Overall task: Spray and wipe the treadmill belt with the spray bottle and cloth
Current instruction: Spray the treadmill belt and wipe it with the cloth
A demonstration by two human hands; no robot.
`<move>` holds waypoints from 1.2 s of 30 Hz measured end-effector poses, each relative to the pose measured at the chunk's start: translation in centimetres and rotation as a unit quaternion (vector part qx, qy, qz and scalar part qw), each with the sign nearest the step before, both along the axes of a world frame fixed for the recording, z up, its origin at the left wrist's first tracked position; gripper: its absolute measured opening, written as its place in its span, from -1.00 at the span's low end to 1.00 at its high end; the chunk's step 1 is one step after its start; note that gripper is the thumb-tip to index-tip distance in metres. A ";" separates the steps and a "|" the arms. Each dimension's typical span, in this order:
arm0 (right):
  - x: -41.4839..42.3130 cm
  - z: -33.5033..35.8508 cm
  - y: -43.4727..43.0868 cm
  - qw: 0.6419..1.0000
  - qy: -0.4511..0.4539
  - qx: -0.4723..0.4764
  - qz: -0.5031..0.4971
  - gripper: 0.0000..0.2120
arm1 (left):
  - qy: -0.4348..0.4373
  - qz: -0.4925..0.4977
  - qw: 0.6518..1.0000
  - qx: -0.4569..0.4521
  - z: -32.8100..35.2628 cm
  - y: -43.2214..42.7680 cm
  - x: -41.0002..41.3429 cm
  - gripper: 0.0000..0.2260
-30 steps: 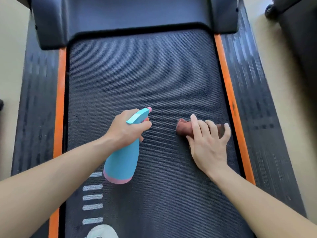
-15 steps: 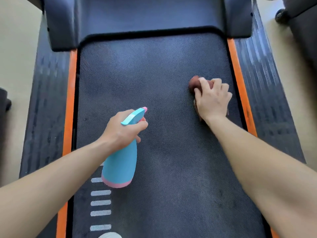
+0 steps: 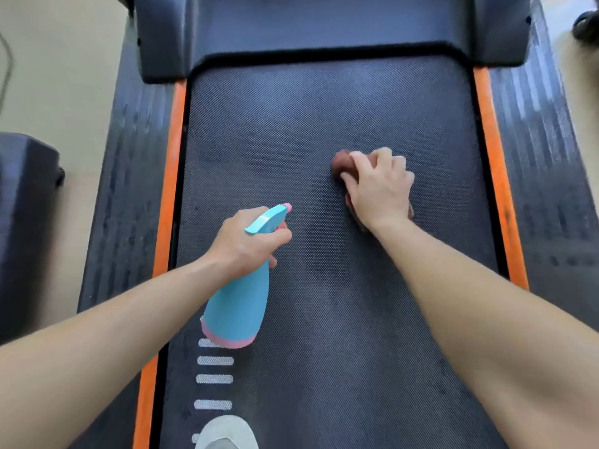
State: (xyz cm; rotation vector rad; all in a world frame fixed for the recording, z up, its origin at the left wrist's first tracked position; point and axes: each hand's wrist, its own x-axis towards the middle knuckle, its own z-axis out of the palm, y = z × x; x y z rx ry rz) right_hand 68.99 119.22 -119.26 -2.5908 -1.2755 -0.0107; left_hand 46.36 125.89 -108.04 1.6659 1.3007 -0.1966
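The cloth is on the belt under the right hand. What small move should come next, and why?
Probably slide the right hand and its cloth leftward across the treadmill belt. That hand grips the bunched cloth against the belt right of centre; the left hand holds the spray bottle off to the left, so the path between looks free.

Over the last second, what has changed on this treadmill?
The right hand slid the cloth up the belt, away from the person, then sideways towards the belt's middle. Its fingers, flat before, now curl over the cloth. The left hand kept gripping the spray bottle over the belt's left side.
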 end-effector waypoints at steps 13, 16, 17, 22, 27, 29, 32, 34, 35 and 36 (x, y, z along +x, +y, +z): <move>-6.8 -0.9 -5.8 0.974 -0.050 0.013 0.221 -0.66 | -0.010 0.045 0.999 -0.011 0.9 -0.2 -3.8 -0.69; -4.0 -0.1 1.1 0.997 -0.008 -0.028 0.071 -0.64 | -0.007 0.052 0.999 -0.013 0.8 -0.6 -4.6 -0.72; -4.0 0.1 1.9 0.998 0.009 -0.041 0.051 -0.64 | -0.009 0.056 0.998 -0.009 0.7 -0.6 -4.8 -0.74; -8.7 -0.4 -5.6 0.992 -0.027 0.002 0.125 -0.69 | 0.009 0.041 0.999 -0.003 0.6 -0.8 -5.3 -0.88; -11.6 -1.2 -13.1 0.984 -0.024 0.006 0.175 -0.67 | 0.021 0.035 0.999 -0.002 0.5 -1.9 -6.0 -0.90; -12.4 -1.4 -13.4 0.989 -0.020 0.009 0.146 -0.65 | 0.023 0.036 0.999 -0.002 0.5 -2.2 -6.4 -0.91; -12.9 -1.2 -12.9 0.992 -0.014 0.021 0.126 -0.64 | 0.026 0.036 0.999 -0.001 0.5 -2.5 -6.9 -0.90; -12.9 -0.9 -12.9 0.992 -0.012 0.027 0.123 -0.64 | 0.035 0.033 0.999 0.006 0.4 -2.6 -7.1 -0.87; -12.9 -0.8 -12.9 0.992 -0.012 0.027 0.123 -0.63 | 0.042 0.030 0.999 0.012 0.5 -2.6 -7.1 -0.85; -12.9 -0.7 -12.9 0.992 -0.013 0.026 0.123 -0.63 | 0.047 0.029 0.998 0.017 0.6 -2.7 -7.2 -0.83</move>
